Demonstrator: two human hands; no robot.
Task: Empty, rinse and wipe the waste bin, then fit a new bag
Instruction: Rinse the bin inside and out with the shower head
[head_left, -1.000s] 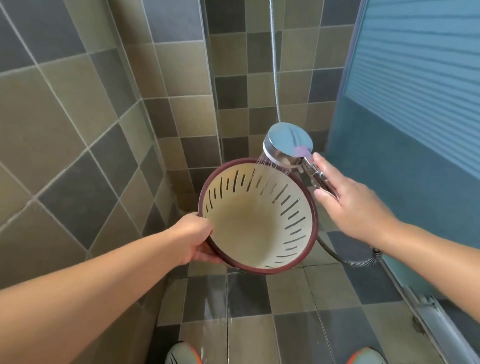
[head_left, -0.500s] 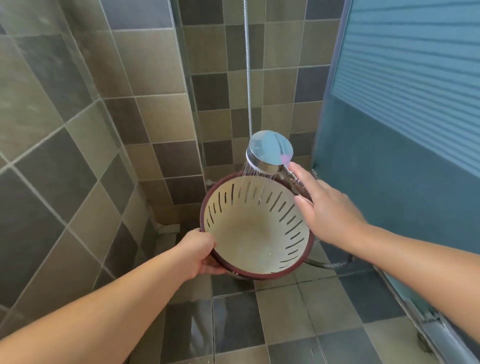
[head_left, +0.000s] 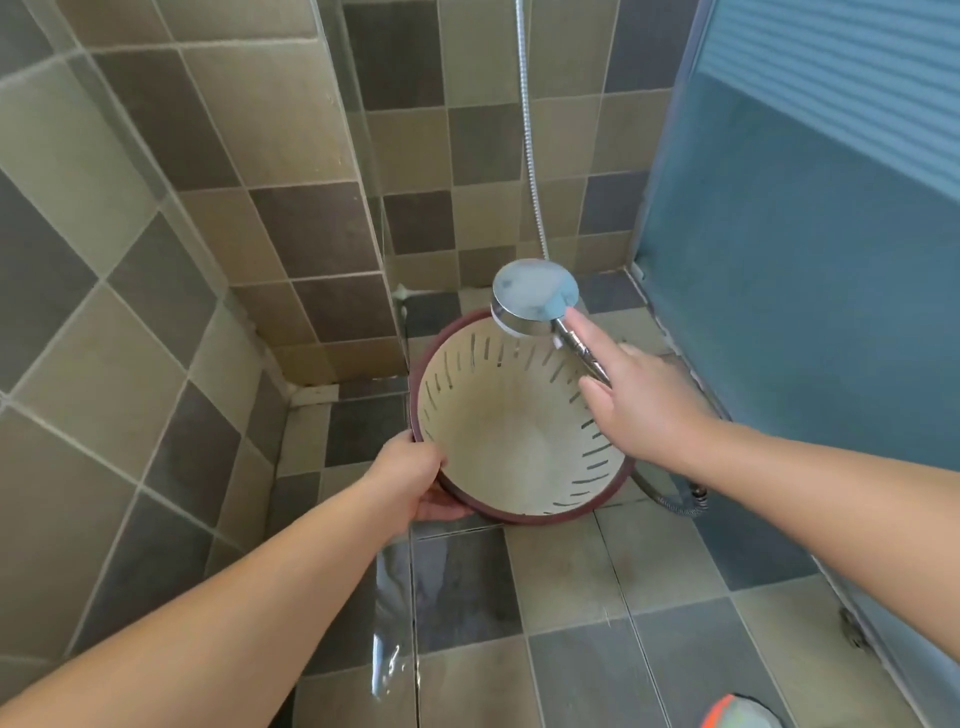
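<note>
Tiled shower walls and a wet floor (head_left: 571, 597) surround me. I judge the waste bin (head_left: 514, 441) emptied and mid-rinse; wiping and bagging remain. My left hand (head_left: 415, 475) curls round its near rim, the tilted bin extending away from that grip. My right hand (head_left: 644, 400) grips the shower head (head_left: 535, 296) handle, forefinger extended, head poised over the far rim.

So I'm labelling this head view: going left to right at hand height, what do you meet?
Tiled wall → left hand gripping the bin's rim → waste bin → right hand holding the shower head's handle → blue door panel.
</note>
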